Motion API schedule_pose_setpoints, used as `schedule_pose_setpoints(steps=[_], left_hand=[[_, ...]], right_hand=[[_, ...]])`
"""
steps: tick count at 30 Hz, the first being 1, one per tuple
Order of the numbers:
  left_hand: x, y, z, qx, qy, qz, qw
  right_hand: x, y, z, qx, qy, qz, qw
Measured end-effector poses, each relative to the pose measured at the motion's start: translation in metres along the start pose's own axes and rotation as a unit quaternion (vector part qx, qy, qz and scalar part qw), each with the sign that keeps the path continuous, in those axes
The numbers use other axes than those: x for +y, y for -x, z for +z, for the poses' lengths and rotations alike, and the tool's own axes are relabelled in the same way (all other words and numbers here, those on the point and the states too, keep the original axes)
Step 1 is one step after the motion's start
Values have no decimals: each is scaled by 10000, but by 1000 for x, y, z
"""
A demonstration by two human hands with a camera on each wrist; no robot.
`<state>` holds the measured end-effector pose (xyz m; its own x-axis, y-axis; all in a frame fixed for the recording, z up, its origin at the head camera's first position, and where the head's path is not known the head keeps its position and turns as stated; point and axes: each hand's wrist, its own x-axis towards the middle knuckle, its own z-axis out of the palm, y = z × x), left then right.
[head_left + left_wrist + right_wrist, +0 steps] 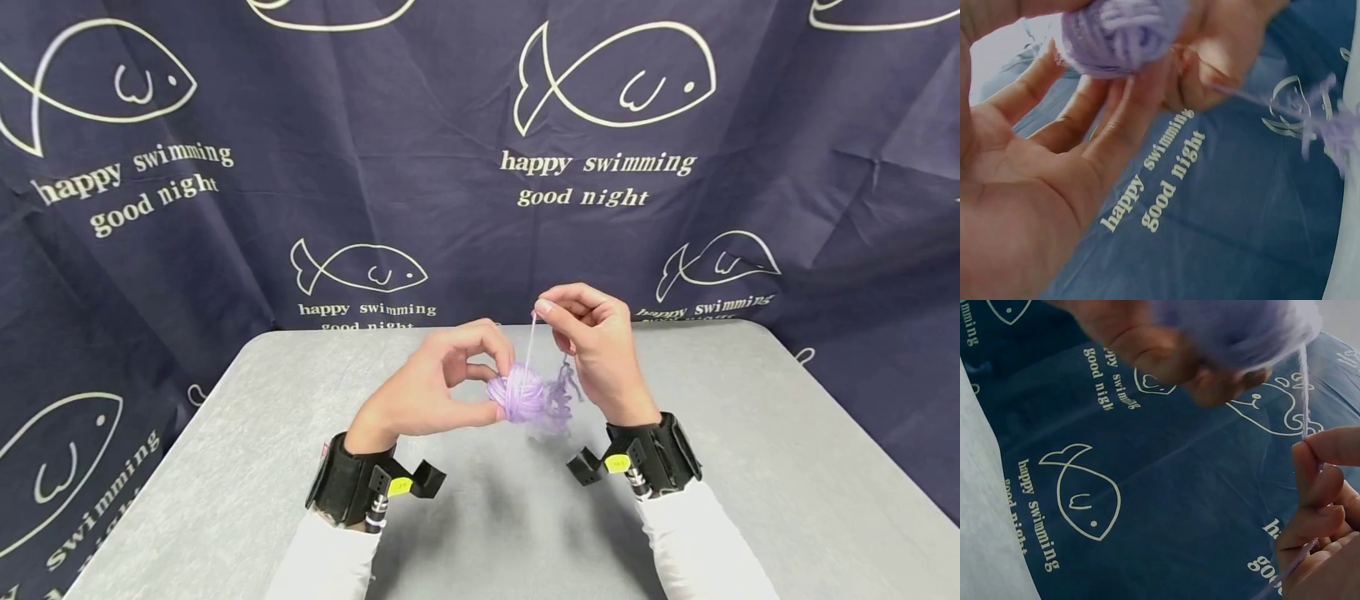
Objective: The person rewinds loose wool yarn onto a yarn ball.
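Lilac yarn ball [517, 394] sits mid-air over the grey surface [750, 467], pinched in the left hand [431, 387] between thumb and curled fingers, while the right hand [596, 350] nips the strand [529, 342] taut above it. A fair little ball is wound, but a loose tangle [561, 392] beside it looks left to take in. Behind hangs a navy fish-print cloth [375, 167].

sleeves [693, 542]: white; wrist cuffs [656, 454]: black, yellow tags
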<state>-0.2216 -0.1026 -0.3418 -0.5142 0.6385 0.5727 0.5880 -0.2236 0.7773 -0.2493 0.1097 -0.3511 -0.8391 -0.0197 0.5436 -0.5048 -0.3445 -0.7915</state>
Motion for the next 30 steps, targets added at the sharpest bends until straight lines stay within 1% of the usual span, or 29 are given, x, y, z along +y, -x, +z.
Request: schedule_pose_setpoints(steps=[2,4,6,9,12,14,16,19,22,25,27,30], left_hand=[[1,-1,0,241,347,286,9987],[0,-2,0,574,606,597,9947],[0,-3,0,955,799,874,9884],[-1,-4,0,1601,958,1104,9762],[-2,-6,0,2251,929,1164,9629],[-2,-6,0,2655,790,1125,9543],[-2,-7,0,3014,637,1061,9454],[-4,-8,0,3437,368,997,9331],[-7,-8,0,3707,-67,947,9239],[-10,-8,-1,3796,-726,721,9195],[-12,-7,-1,3740,-1245,487,9177],[-14,-6,-1,3498,-1894,125,9174]], right_hand=[[1,0,0,-111,180,32,9998],[2,1,0,-253,420,105,9987],[3,3,1,-492,717,211,9960],[4,5,1,-959,1283,341,9865],[4,7,3,-1499,1764,327,9723],[4,8,5,-1755,1941,259,9648],[3,10,7,-1898,2004,187,9610],[2,11,9,-1944,2030,107,9596],[0,12,11,-1919,2030,18,9602],[-3,13,13,-1830,1985,-95,9628],[-4,14,13,-1740,1923,-200,9656],[-5,13,12,-1567,1797,-400,9703]])
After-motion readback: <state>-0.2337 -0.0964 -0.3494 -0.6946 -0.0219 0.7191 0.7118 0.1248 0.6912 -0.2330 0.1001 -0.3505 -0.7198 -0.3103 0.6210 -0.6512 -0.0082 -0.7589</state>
